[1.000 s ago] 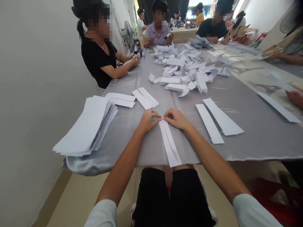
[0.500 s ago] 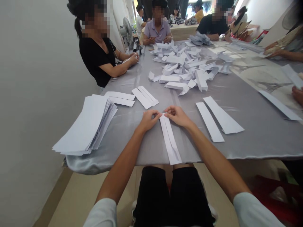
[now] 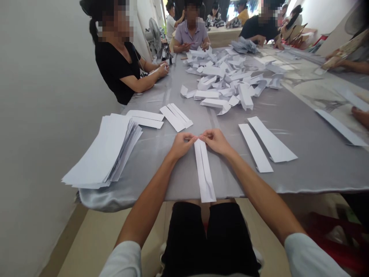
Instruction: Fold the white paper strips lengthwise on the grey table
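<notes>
A long folded paper strip (image 3: 205,173) with a seam down its length lies in front of me, its near end at the table edge. My left hand (image 3: 183,144) pinches the left corner of its far end. Thumb and fingers of my right hand (image 3: 215,141) close on the right corner, and the two thumbs almost meet. Beyond my left hand are folded paper pieces (image 3: 175,117). To the right of my right hand lie two separate folded strips, one narrow (image 3: 255,148) and one wider (image 3: 272,140).
A thick stack of white paper (image 3: 98,154) sits at the table's left corner. Toward the back is a heap of folded paper pieces (image 3: 221,79) on the grey tablecloth (image 3: 317,169). Several people sit around the table; a person in black (image 3: 121,69) is at the left.
The near end of the folded strip has swung slightly left, so it lies straighter. Both hands stay at its far end. At the right, a co-worker's hand and paper have shifted a little.
</notes>
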Demonstrator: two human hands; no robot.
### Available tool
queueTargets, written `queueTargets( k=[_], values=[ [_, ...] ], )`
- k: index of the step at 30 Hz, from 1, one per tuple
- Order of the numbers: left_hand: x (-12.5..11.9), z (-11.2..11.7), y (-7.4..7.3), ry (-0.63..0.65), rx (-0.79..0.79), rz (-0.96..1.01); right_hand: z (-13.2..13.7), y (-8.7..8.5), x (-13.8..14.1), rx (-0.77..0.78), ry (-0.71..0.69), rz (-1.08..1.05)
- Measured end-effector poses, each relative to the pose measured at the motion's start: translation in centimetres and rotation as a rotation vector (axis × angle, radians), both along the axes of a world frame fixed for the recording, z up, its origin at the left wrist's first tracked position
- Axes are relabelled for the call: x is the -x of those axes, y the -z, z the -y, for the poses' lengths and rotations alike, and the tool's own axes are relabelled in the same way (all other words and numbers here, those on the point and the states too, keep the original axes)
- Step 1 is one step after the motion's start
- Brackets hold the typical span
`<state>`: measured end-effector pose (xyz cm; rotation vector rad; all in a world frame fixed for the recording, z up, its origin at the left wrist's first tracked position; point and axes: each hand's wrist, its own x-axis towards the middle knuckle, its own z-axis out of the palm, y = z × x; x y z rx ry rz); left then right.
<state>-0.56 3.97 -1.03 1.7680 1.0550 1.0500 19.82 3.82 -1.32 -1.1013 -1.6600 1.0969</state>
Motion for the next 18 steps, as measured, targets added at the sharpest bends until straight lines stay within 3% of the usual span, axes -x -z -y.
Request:
queueTargets(
  k=[5,13,18],
  values=[
    [0.1,-0.13,0.16,-0.1,-0.038,-0.01,0.39,-0.35,0.24,0.053,-0.031,-0.02],
    [-0.14,0.07,-0.03,-0.067,-0.008,0.007,0.65,-0.75,0.25,0.052,-0.035,-0.014],
    [0.0,0.09,-0.06,-0.145,-0.002,0.016,0.95,-1.0,0.48,0.22,-0.103,-0.082]
  ],
)
